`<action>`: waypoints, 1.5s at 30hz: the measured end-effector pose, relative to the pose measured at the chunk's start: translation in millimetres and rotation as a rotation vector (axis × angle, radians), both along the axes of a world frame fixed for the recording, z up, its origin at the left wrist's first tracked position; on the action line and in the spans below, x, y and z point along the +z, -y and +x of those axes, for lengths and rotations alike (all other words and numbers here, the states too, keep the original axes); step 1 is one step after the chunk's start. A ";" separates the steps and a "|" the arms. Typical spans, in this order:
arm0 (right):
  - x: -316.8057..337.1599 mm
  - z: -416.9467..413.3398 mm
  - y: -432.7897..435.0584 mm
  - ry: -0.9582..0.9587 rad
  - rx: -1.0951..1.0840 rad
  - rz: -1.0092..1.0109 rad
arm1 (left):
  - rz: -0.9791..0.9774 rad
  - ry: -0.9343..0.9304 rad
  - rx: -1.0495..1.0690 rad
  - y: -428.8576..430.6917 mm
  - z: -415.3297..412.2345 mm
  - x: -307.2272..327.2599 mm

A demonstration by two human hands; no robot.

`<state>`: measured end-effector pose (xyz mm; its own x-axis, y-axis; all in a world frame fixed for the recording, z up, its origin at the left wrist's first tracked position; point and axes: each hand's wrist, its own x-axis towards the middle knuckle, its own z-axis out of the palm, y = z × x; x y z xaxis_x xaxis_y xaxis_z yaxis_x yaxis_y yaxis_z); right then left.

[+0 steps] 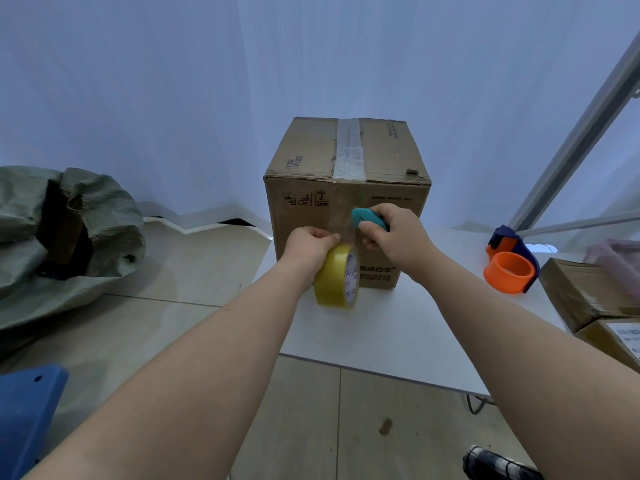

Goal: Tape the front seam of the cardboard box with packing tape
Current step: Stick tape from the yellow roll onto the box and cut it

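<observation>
A brown cardboard box (388,161) stands upright on the white table (381,327), with clear tape running along its top seam and down onto the front face. A yellowish roll of packing tape (337,277) hangs against the lower front face of the box. My left hand (310,245) grips the roll from above, pinching the stretched strip of tape. My right hand (398,237) holds a teal cutter (369,218) pressed against the tape strip on the box front, just above the roll.
An orange and navy tape dispenser (510,268) sits on the table at the right. Flat cardboard parcels (588,292) lie at the table's right edge. A green woven sack (65,230) lies on the floor at left, and a blue stool (24,417) stands at the lower left.
</observation>
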<state>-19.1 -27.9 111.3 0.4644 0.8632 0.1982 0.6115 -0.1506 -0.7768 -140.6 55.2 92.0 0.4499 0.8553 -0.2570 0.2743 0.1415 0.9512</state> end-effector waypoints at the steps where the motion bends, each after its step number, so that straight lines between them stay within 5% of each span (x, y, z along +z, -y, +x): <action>1: 0.2 -1.1 0.2 -0.025 0.029 -0.010 | 0.001 0.007 0.001 -0.1 0.7 -0.4; 4: 0.5 -3.3 0.8 -0.053 0.058 -0.034 | 0.003 0.008 0.007 0.8 2.7 -1.6; 10: 0.1 1.2 3.5 0.297 0.036 -0.034 | 0.052 0.000 0.065 -0.7 5.1 -7.1; 20: -1.7 -14.9 -5.8 0.507 0.142 -0.094 | -0.003 0.037 0.031 2.0 -1.2 -2.4; 45: 1.4 -21.1 -18.8 0.722 0.141 -0.166 | 0.001 0.032 0.041 4.2 -0.2 -4.8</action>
